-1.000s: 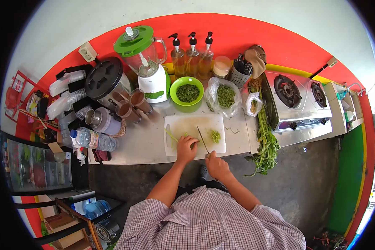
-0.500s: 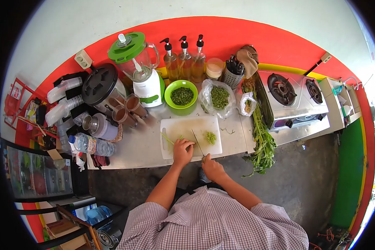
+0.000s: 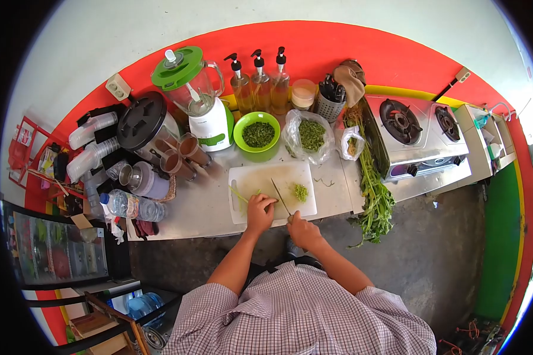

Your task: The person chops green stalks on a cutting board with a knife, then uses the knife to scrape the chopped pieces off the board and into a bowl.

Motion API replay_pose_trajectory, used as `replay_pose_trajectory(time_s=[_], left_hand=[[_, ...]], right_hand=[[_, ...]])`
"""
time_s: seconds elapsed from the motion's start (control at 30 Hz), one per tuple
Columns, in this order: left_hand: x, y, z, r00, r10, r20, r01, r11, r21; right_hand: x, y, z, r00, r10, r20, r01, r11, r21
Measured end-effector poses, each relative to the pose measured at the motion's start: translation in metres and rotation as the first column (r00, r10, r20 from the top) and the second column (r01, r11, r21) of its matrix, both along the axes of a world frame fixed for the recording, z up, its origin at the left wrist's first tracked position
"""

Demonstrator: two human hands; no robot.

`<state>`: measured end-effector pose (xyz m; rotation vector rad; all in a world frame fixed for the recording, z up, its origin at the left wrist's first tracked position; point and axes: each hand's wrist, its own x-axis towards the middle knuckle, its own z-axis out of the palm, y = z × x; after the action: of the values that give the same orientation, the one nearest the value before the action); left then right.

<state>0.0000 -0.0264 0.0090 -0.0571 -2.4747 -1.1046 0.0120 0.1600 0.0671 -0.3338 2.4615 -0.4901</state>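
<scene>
On the white cutting board point(image 3: 251, 173), my left hand point(image 3: 260, 213) presses closed fingers on pale green stalks point(image 3: 238, 193), whose ends stick out to its left. My right hand point(image 3: 304, 232) is wrapped around the handle of a knife point(image 3: 279, 196). The blade points away from me and slants left, just right of my left fingertips. To the right of the blade sits a small heap of chopped green pieces point(image 3: 301, 192). My left hand hides the stalk ends near the blade.
Behind the board stand a green bowl of chopped greens point(image 3: 257, 155), a plastic bag of greens point(image 3: 293, 142) and a blender point(image 3: 210, 127). Leafy stalks point(image 3: 373, 207) hang over the counter edge beside the gas stove point(image 3: 420, 155). A water bottle point(image 3: 130, 205) lies at the left.
The view has shifted slightly. Both hands stay in nearly the same place, with the knife still beside the left fingertips.
</scene>
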Motion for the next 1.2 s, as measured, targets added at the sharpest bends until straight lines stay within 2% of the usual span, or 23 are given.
replay_pose_trajectory(time_s=[0.17, 0.33, 0.43, 0.57, 0.63, 0.77, 0.83, 0.97, 1.03, 1.2], left_hand=[[-0.001, -0.002, 0.000, 1.000, -0.010, 0.015, 0.010, 1.000, -0.009], [0.001, -0.001, -0.003, 1.000, 0.003, 0.010, -0.003, 1.000, 0.005], [0.000, -0.003, 0.001, 1.000, -0.006, 0.023, 0.006, 1.000, 0.011], [0.001, -0.001, 0.003, 0.999, -0.008, 0.038, 0.007, 1.000, 0.028], [0.003, 0.001, 0.002, 0.999, -0.006, 0.049, 0.004, 0.999, 0.033], [0.000, 0.000, 0.003, 1.000, -0.002, 0.024, 0.001, 1.000, 0.020], [0.001, 0.001, 0.004, 1.000, 0.005, 0.019, -0.006, 0.999, 0.040], [0.000, 0.001, 0.005, 0.997, 0.010, 0.074, -0.012, 1.000, 0.026], [0.002, 0.002, 0.004, 0.997, 0.015, 0.080, -0.016, 1.000, 0.018], [0.001, 0.001, 0.008, 0.998, -0.008, 0.057, 0.005, 0.998, 0.060]], right_hand=[[0.010, -0.007, -0.013, 0.998, -0.055, -0.020, 0.055, 0.998, -0.006], [0.000, -0.004, -0.011, 0.999, 0.005, -0.035, -0.005, 1.000, 0.008], [0.012, -0.008, -0.002, 0.999, -0.025, -0.037, 0.026, 0.999, 0.023], [0.015, -0.005, -0.018, 0.997, -0.038, -0.060, 0.039, 0.999, 0.021], [0.004, -0.003, -0.010, 0.997, -0.028, -0.068, 0.025, 0.999, -0.044], [0.010, -0.008, -0.006, 0.998, 0.010, -0.067, -0.013, 0.999, -0.050], [0.020, -0.011, -0.016, 0.997, -0.037, -0.071, 0.039, 0.999, 0.035], [0.009, -0.001, -0.016, 0.998, 0.014, -0.054, -0.011, 0.999, 0.050], [0.002, 0.001, 0.002, 0.997, 0.048, -0.056, -0.046, 0.999, 0.026], [0.011, -0.003, -0.004, 1.000, 0.021, 0.003, -0.021, 0.998, 0.051]])
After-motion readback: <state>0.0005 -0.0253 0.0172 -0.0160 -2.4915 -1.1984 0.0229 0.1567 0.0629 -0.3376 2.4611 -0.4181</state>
